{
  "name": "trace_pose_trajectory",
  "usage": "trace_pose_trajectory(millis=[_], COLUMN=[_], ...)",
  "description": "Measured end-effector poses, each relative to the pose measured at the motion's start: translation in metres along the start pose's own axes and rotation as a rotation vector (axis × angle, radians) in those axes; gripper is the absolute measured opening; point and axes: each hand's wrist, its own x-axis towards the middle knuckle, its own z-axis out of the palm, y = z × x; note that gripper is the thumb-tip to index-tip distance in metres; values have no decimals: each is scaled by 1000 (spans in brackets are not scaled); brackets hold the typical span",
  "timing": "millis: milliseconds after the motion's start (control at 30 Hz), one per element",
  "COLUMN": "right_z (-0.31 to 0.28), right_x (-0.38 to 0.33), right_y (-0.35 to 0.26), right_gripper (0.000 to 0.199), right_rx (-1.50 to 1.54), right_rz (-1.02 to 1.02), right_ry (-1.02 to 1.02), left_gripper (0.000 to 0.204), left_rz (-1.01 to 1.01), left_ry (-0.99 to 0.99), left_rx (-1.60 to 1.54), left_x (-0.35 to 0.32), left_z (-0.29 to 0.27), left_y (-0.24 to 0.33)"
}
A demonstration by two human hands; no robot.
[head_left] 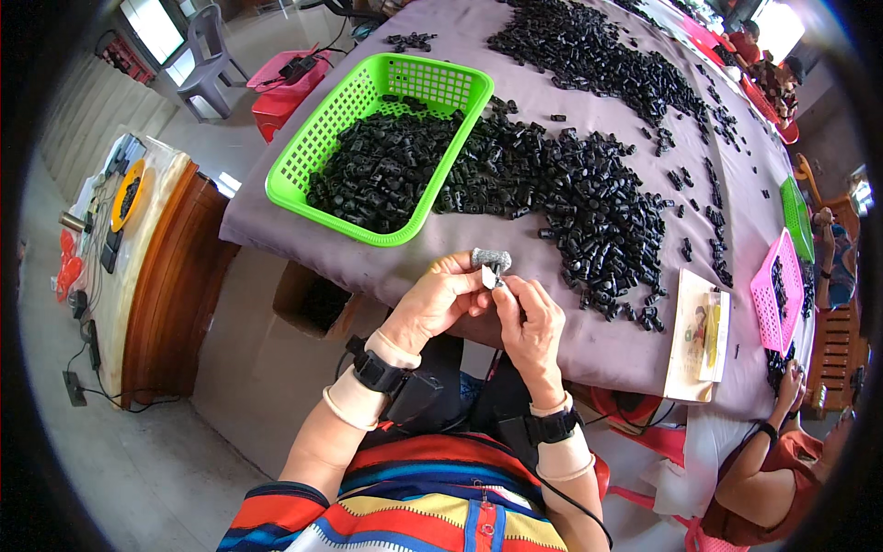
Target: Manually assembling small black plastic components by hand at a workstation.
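Observation:
Both my hands meet above the near edge of the cloth-covered table. My left hand [432, 299] is closed on a small black plastic part [498, 269], mostly hidden by the fingers. A grey fabric piece [490, 258], which looks like a finger sleeve, covers the end of its index finger. A small white piece [488, 276] shows beside the part, too small to make out. My right hand [533, 324] pinches at the same spot, thumb and forefinger touching the part's lower end. Just beyond my hands stands a green basket [368, 237] filled with similar black parts.
Loose black parts [598, 216] spread over the cloth [377, 276]. To the right lie a board with a packet [690, 340] and a pink basket [775, 294]. A co-worker [773, 478] sits at the right; a cardboard box [313, 304] stands below the table edge.

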Motion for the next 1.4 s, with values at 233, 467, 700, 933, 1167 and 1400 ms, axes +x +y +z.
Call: trace_pose_trajectory(millis=[233, 467, 700, 933, 1167, 1400], right_z=[1, -3, -1, 2, 4, 3], right_x=[1, -1, -1, -2, -3, -5], right_y=[3, -1, -1, 3, 4, 4], right_gripper=[12, 11, 11, 12, 13, 13], right_rx=[-20, 37, 12, -22, -66, -28], right_rz=[45, 21, -3, -11, -39, -30], right_ry=[14, -12, 9, 19, 44, 57], left_gripper=[19, 19, 18, 18, 15, 14], left_rz=[-17, -10, -20, -9, -15, 6], left_ry=[3, 2, 5, -1, 18, 28], left_rx=[3, -40, -42, -53, -36, -2], left_x=[-1, 0, -1, -1, -1, -2], left_z=[4, 4, 5, 7, 5, 8], left_y=[0, 2, 3, 4, 2, 2])
